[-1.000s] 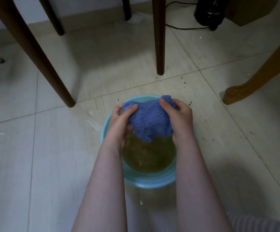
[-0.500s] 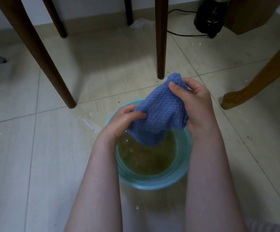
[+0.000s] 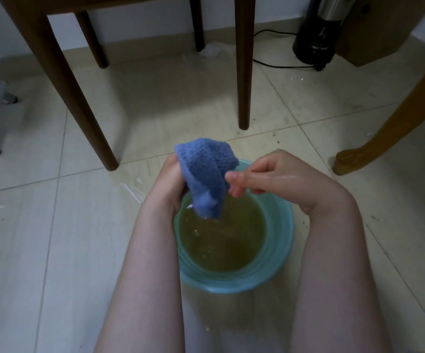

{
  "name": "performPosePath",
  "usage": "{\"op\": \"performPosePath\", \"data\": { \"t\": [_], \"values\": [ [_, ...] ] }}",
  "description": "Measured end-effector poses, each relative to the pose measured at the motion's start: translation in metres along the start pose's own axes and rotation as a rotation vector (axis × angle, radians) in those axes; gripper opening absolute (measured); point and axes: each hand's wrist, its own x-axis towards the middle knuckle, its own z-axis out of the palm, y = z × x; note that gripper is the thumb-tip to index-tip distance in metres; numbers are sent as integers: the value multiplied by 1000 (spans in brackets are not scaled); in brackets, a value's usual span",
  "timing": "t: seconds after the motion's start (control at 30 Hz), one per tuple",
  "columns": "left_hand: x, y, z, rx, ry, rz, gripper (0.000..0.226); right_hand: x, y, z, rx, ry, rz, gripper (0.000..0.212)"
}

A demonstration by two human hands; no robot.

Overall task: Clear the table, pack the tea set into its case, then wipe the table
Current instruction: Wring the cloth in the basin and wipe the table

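Cloth (image 3: 203, 174): blue, coarse knit, wet and bunched. It is held up over the far left part of the basin (image 3: 234, 285). Its long axis runs roughly top to bottom, with the thick folded end uppermost and the narrow end hanging just above the water (image 3: 224, 245). Small drops show at the lower tip. I judge it soaked and not yet wrung enough for wiping.

Left hand (image 3: 166, 184): wrapped round the cloth's left side at mid-length and carrying its weight. The fingers are hidden behind the fabric. This is the nearer hand, in full contact.

Right hand (image 3: 277, 179): holding nothing, wet, with fingers loosely extended toward the cloth from the right. The fingertips (image 3: 231, 180) lie at the cloth's right edge. I cannot tell whether they touch it.

Coming move, as I judge it: the right hand takes the hanging lower end, and the two hands twist against each other along that axis, keeping the tip over the basin so the runoff falls inside.

Basin: teal, round, standing on the floor (image 3: 53, 225) between my forearms. The water is yellow-green and cloudy.

Surroundings: dark legs (image 3: 243, 72) stand beyond the basin, and a pale leg (image 3: 384, 128) to the right. The table top is not in view.
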Motion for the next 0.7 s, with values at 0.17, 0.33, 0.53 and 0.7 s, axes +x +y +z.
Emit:
{"op": "performPosePath", "data": {
  "t": [0.17,0.33,0.53,0.7],
  "values": [
    [-13,22,0,-8,-188,30,33,29,35,19,126,563,141,23],
    [-12,29,0,85,-236,252,37,33,49,37,529,444,154,43],
    [-14,38,-2,203,-178,379,35,32,62,47,1003,242,43,30],
    [-8,32,-11,354,-182,392,37,38,66,41,1021,527,13,12]
  ]
}}
